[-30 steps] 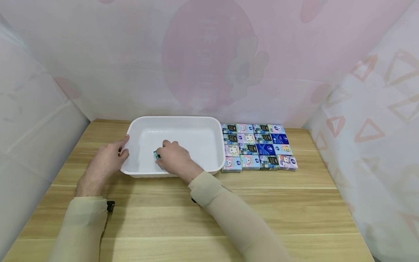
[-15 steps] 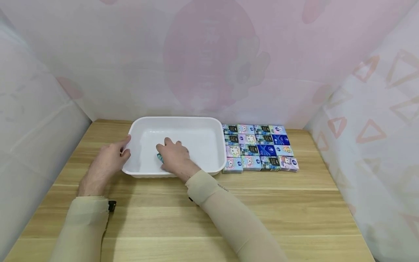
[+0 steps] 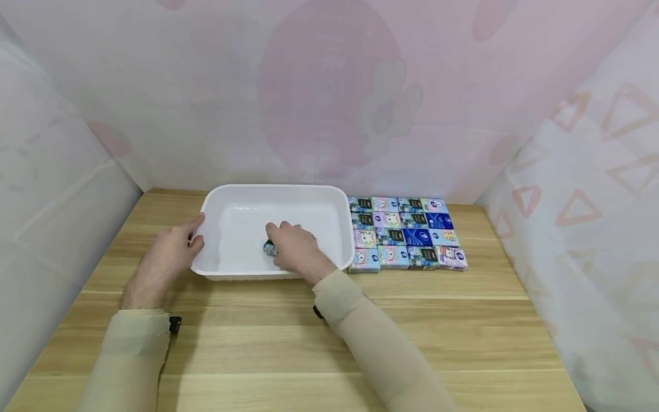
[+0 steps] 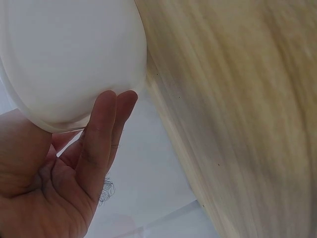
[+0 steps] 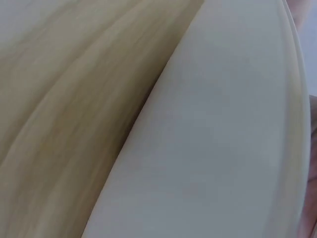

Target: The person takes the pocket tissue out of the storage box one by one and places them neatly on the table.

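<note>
A white plastic tray (image 3: 242,220) sits on the wooden table. At its left end my left hand (image 3: 167,249) holds the rim; the left wrist view shows fingers (image 4: 101,119) against the outer wall under the lip, with the thumb hidden behind the rim. Inside the tray, my right hand (image 3: 294,247) reaches over the near edge and grips a small dark green and teal pocket tissue pack (image 3: 269,248). Most of that pack is covered by the hand. In the right wrist view the tray's outer wall (image 5: 208,129) fills the middle, with part of the hand (image 5: 312,163) beyond the rim.
Several pocket tissue packs (image 3: 389,237) in blue, pink and dark prints lie in neat rows beside the tray's right end. A patterned cloth wall (image 3: 329,114) stands behind, with more cloth on both sides. Bare wood (image 3: 257,343) shows in front of the tray.
My right hand has loosened over the tissue pack, then closed on it again and moved right within the tray with it. The left hand stays at the tray's left rim.
</note>
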Demonstrator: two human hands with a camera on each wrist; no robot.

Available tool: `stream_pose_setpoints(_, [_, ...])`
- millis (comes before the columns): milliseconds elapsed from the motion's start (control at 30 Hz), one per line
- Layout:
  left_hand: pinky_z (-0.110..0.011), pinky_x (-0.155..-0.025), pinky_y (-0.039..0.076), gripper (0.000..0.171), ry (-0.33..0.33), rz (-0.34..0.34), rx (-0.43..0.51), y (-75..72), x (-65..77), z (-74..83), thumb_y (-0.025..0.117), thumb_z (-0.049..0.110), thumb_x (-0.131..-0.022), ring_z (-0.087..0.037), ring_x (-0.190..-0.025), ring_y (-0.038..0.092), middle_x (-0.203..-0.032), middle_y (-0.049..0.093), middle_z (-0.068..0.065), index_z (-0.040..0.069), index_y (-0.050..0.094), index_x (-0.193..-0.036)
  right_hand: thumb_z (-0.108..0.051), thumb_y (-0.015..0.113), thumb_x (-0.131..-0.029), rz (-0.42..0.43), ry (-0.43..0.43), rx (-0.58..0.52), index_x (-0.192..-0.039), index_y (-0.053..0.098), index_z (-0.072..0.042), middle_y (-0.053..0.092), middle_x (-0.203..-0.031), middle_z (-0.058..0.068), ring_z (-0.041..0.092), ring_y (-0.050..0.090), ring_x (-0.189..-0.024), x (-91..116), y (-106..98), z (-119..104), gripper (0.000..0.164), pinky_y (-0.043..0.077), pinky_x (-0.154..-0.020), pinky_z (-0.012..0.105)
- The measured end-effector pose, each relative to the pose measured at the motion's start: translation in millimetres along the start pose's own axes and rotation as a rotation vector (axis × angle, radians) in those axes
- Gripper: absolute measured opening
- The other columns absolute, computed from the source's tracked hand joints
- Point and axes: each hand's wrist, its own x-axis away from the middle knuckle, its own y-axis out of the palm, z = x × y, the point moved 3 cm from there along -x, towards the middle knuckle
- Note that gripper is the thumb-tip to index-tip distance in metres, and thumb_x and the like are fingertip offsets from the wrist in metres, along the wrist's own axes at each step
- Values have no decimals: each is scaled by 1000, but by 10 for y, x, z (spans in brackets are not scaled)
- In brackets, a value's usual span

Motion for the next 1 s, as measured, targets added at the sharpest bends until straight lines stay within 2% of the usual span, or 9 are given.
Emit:
stream_pose_setpoints(267, [-34, -60, 44, 62, -2, -6, 15, 6, 10, 6, 54, 13, -120, -22, -68, 51, -146, 67, -49, -4, 41, -178, -22, 84, -110, 62, -44, -76, -141, 71, -20, 79, -131, 3, 21, 73, -107, 239, -141, 238, 34, 66, -82, 38])
stream_pose_setpoints(533, [-33, -55, 43, 62, 8, -3, 30, -6, 28, 23, 53, 13, -119, -19, -62, 49, -138, 70, -49, -5, 42, -178, -15, 84, -108, 95, -68, -135, -140, 70, -18, 77, -132, 1, 20, 72, -110, 544, -334, 441, 35, 65, -92, 39])
stream_pose_setpoints(800, [-31, -56, 43, 61, 14, 4, 25, -19, 24, 25, 53, 13, -120, -18, -61, 47, -137, 71, -48, -5, 42, -177, -9, 85, -104, 140, -123, -150, -135, 72, -15, 77, -130, 5, 20, 68, -100, 871, -554, 605, 35, 61, -85, 38])
stream_pose_setpoints(1000, [-32, -55, 43, 61, 7, 0, 27, -11, 18, 23, 53, 13, -120, -18, -61, 48, -139, 71, -49, -4, 42, -177, -9, 88, -101, 110, -130, -161, -131, 71, -16, 76, -129, 4, 19, 66, -99, 1106, -613, 770, 35, 61, -88, 39])
